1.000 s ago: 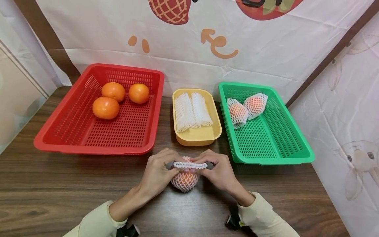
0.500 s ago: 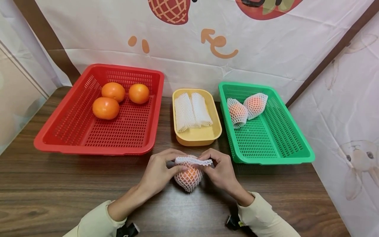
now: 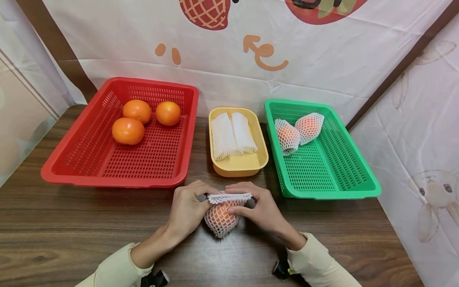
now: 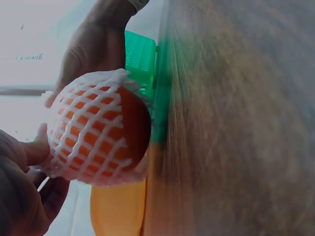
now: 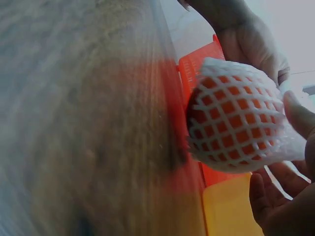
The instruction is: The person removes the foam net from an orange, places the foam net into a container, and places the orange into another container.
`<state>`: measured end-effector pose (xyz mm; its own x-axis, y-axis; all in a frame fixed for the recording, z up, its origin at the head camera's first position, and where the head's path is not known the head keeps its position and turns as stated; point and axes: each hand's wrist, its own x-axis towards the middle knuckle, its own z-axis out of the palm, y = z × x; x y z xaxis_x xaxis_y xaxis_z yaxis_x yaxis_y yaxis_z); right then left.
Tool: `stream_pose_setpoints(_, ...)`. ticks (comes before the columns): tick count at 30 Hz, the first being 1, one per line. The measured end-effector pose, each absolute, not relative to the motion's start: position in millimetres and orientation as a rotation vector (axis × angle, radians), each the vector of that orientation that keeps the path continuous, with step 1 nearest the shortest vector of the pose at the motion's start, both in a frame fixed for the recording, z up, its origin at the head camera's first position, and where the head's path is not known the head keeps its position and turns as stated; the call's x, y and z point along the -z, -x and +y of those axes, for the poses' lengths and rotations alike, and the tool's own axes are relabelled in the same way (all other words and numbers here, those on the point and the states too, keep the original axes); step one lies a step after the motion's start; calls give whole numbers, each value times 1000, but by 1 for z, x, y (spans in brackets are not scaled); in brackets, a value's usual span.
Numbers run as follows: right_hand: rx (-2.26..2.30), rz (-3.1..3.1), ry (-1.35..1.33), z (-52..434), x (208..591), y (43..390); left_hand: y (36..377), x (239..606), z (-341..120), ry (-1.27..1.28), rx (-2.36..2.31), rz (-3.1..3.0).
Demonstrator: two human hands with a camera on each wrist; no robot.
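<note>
Round orange in white foam net sleeve point(image 3: 220, 215) on brown wooden table point(image 3: 71, 223), just in front of yellow plastic tray point(image 3: 238, 164). My left hand point(image 3: 188, 211) and right hand point(image 3: 263, 209) flank it, equally near, both pinching sleeve's open rim, which faces the tray.

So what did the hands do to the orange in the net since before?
Both hands, left hand and right hand, kept pinching the foam net and shifted the orange slightly left, tilting it. The red basket, yellow tray and green basket stayed put.
</note>
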<state>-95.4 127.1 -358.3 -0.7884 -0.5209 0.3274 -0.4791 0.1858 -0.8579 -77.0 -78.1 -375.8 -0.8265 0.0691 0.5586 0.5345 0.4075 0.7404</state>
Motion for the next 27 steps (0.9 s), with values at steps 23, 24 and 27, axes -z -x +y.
stream_pose_setpoints(23, 1818, 2637, 1062, 127, 357, 90, 75, 375, -70, 549, 1617, -2435)
stream_pose_setpoints(24, 1820, 2631, 1088, 127, 357, 90, 75, 375, -70, 552, 1623, -2427)
stream_pose_setpoints(27, 1828, 2600, 1139, 126, 358, 91, 75, 375, -70, 552, 1594, -2392)
